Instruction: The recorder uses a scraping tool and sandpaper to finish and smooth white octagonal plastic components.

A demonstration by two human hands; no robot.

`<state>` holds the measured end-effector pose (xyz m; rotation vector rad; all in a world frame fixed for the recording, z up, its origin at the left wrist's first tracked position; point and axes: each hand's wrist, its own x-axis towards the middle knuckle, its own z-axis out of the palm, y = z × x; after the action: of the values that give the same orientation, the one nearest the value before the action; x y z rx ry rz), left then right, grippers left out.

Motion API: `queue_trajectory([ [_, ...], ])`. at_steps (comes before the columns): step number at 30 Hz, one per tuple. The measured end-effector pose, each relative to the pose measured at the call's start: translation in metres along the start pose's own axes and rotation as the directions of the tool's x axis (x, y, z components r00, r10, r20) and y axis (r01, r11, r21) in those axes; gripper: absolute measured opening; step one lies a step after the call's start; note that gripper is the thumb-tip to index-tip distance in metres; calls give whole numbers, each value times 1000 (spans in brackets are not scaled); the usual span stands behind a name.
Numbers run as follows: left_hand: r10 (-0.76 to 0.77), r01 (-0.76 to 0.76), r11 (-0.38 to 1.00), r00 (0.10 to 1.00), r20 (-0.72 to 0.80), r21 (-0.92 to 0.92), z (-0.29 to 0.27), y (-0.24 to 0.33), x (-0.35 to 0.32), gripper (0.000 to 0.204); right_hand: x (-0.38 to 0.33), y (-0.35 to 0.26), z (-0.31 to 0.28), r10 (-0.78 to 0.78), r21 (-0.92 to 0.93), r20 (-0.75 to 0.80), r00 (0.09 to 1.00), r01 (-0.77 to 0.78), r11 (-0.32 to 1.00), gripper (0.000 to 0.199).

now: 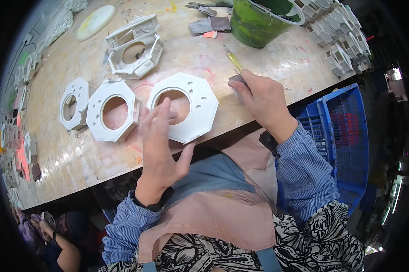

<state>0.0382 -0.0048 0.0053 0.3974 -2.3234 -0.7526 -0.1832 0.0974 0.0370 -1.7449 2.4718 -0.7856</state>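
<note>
A white octagonal piece (203,119) with a round hole lies near the table's front edge. My left hand (159,145) is over its left side, fingers stretched out and apart, the thumb by its near edge; whether they touch it I cannot tell. To the right, my right hand (266,102) is closed on a small grey piece of sandpaper (237,83). By its fingertips is a slim tool with a yellow-green handle (234,60), apparently lying on the table. Two similar white octagonal pieces (93,115) (80,86) stand to the left.
An open white octagonal frame (146,69) sits farther back. Behind are a green bucket (249,29), grey sandpaper scraps (200,26) and pliers (194,6). Stacked white pieces (338,27) fill the back right corner. A blue crate (351,136) stands right of the table; another person's arm (68,251) shows lower left.
</note>
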Motion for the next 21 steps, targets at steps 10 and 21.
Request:
queue_trajectory([
  [10,-31,33,978,999,-12,207,-5,-5,-13,80,14,-59,6,-534,254,86,841,499,828,23],
  [21,-32,43,990,996,-83,135,-2,-4,-12,72,20,-63,6,-651,240,67,756,621,746,15],
])
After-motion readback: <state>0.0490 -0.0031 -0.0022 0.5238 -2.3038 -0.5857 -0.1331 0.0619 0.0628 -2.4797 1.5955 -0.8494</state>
